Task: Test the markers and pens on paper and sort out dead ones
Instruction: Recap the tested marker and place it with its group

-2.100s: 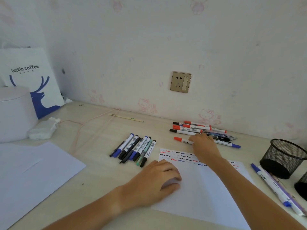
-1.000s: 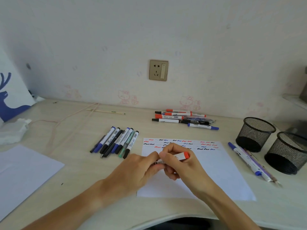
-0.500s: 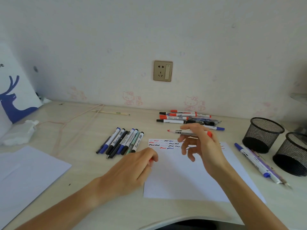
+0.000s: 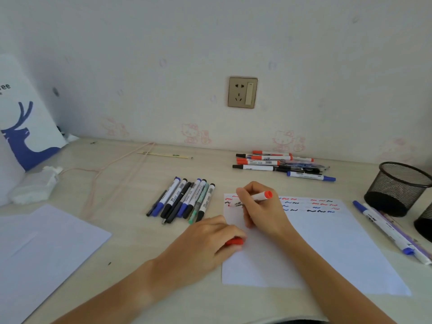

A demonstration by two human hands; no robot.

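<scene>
The head view looks down at a desk (image 4: 131, 230) by a wall. The right hand (image 4: 261, 211) grips a red marker (image 4: 259, 198) in curled fingers. The marker's tip rests on the top left corner of the paper (image 4: 327, 249), next to rows of red, blue and black squiggles (image 4: 311, 205). Its red end points up and to the right.

The left hand (image 4: 205, 246) sits on the left edge of the paper. Its fingers curl round a red cap (image 4: 234, 242), and only a bit of the cap peeks out.

A bunch of markers (image 4: 184, 202) lies side by side just left of the paper. Another pile of pens (image 4: 280, 164) lies near the wall, behind the paper. Two more pens (image 4: 388, 230) lie to the right of the paper, just in front of a black mesh cup (image 4: 397, 188). The edge of a second cup (image 4: 424, 225) shows at the far right.

A second sheet (image 4: 42, 253) lies at the left. A white bag with a blue deer (image 4: 25, 127) leans in the far left corner. A socket (image 4: 242, 92) is on the wall.
</scene>
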